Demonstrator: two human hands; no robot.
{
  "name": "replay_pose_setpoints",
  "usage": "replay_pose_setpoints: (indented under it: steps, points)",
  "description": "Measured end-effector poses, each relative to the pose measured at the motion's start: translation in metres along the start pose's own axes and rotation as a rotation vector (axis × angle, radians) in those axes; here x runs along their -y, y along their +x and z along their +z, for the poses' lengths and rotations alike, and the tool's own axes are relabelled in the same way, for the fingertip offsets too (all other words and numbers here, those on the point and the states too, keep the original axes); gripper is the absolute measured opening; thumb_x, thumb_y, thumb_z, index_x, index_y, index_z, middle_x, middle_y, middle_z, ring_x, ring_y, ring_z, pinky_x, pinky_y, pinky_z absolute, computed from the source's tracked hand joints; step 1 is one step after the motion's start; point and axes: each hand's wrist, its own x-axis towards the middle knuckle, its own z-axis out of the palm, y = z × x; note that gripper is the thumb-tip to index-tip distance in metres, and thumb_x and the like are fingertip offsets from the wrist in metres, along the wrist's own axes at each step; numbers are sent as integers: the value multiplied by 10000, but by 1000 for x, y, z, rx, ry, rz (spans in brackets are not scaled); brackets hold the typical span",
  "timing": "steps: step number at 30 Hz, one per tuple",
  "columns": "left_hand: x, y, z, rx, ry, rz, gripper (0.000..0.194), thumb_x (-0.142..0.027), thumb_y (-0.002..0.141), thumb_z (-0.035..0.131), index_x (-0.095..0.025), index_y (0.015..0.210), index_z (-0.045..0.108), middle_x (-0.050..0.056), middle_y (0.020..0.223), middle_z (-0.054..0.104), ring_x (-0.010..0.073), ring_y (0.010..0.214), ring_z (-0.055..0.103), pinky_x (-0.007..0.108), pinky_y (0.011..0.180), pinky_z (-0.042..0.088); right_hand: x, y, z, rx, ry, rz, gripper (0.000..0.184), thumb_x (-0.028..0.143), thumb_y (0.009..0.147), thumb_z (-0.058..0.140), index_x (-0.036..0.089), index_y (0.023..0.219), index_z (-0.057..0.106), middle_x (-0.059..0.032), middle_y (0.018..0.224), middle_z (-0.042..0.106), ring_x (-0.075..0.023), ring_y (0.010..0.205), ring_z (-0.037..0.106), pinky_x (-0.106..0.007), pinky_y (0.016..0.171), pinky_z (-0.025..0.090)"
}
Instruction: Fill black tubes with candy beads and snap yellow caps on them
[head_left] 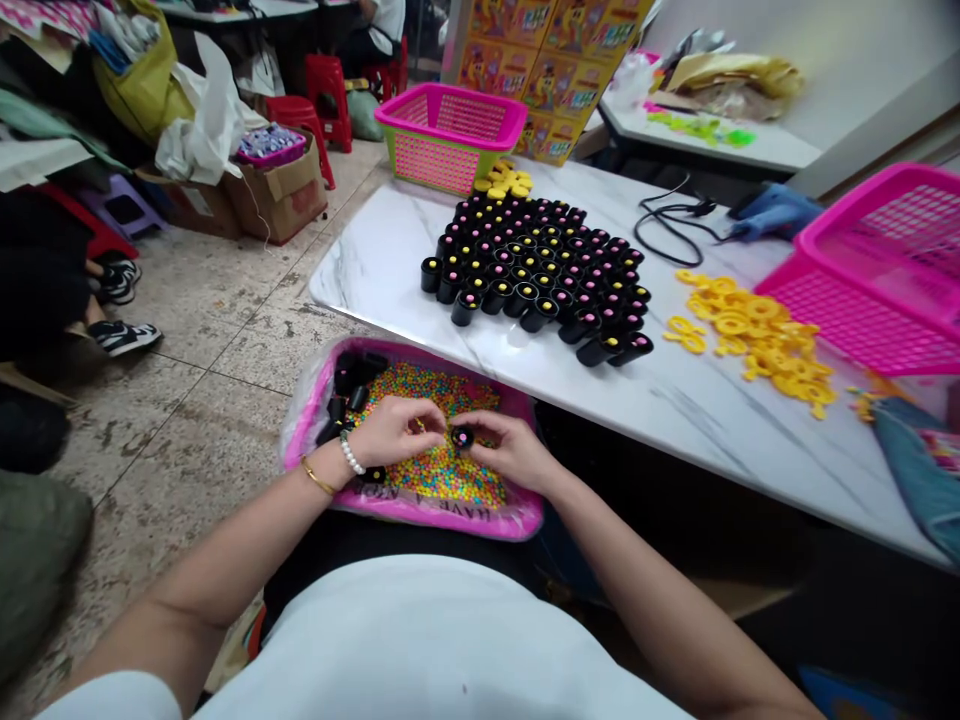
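Observation:
My right hand (510, 448) grips a small black cup (462, 437) with a pink peg in its middle, tilted so its opening shows. Close beside it, my left hand (399, 432) has its thumb and fingers curled together; whatever they pinch is too small to make out. Both are above a pink tray (534, 515) lined with clear plastic. Colourful small beads (427, 485) fill much of this tray, and several loose black cups (358, 398) lie at its left side. On the white table (375, 270) stands a dense group of black cups (525, 260) with pink or yellow pegs.
Yellow plastic rings (750, 320) are heaped at right, near a pink basket (862, 290). Behind the cups are yellow discs (504, 180) and a pink-green basket (435, 160). A blue tool (780, 212) with a black cord lies farther back. Another person's shoes (124, 335) are at left.

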Motion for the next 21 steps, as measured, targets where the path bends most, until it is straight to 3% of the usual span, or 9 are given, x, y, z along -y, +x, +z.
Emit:
replay_pose_setpoints:
  steps: [3, 5, 9, 12, 14, 16, 18, 21]
  points:
    - [8, -4, -12, -85, 196, -113, 96, -220, 845, 612, -156, 858, 683, 27, 801, 711, 139, 738, 645, 241, 710, 481, -3, 9, 1, 35, -213, -130, 278, 132, 844, 581, 207, 1096, 669, -75, 1080, 697, -200, 1007, 659, -364, 919, 519]
    - [12, -10, -19, -68, 234, -151, 109, -209, 841, 604, -147, 848, 694, 45, 787, 702, 159, 723, 635, 268, 710, 476, -5, 15, 4, 112, -331, -200, 292, 94, 845, 559, 193, 1095, 674, -105, 1084, 682, -213, 1014, 648, -375, 904, 526]
    - [7, -27, -31, 144, 394, -142, 204, -270, 882, 570, -145, 960, 710, 89, 892, 696, 213, 844, 647, 325, 802, 489, -4, 19, 10, 214, -363, -216, 317, 63, 821, 572, 197, 1087, 681, -109, 1063, 677, -225, 997, 640, -390, 880, 533]
    - [-2, -38, -40, 316, 455, -109, 295, -311, 895, 565, -134, 1104, 676, 131, 1044, 669, 257, 1012, 621, 373, 917, 476, 14, 15, 7, 166, -99, -145, 295, 97, 808, 608, 201, 1077, 670, -67, 1001, 693, -187, 926, 661, -341, 840, 544]
    - [-6, -47, -46, 380, 421, -98, 346, -309, 887, 577, -142, 1182, 642, 136, 1132, 643, 262, 1074, 598, 383, 964, 463, 35, 9, -1, 41, 100, -96, 277, 142, 809, 632, 203, 1078, 658, -56, 1013, 685, -169, 907, 663, -310, 806, 548]
    - [-8, -54, -50, 407, 401, -100, 369, -254, 864, 586, -154, 1217, 625, 129, 1181, 623, 264, 1113, 577, 393, 1003, 445, 59, 4, -11, -170, 172, -96, 269, 176, 800, 661, 207, 1067, 660, -53, 1024, 663, -163, 906, 649, -295, 777, 541]
    - [-7, -59, -49, 410, 412, -115, 374, -185, 827, 592, -160, 1197, 640, 125, 1187, 610, 269, 1128, 559, 407, 1024, 430, 79, 3, -22, -423, 68, -113, 245, 202, 789, 687, 212, 1033, 675, -40, 966, 644, -153, 842, 626, -282, 721, 523]
    - [-4, -60, -41, 376, 429, -145, 377, -172, 791, 623, -179, 1166, 664, 121, 1170, 593, 274, 1119, 546, 423, 1021, 429, 91, 14, -35, -730, -262, -80, 200, 231, 778, 696, 193, 974, 688, -16, 829, 623, -129, 667, 562, -277, 626, 479]
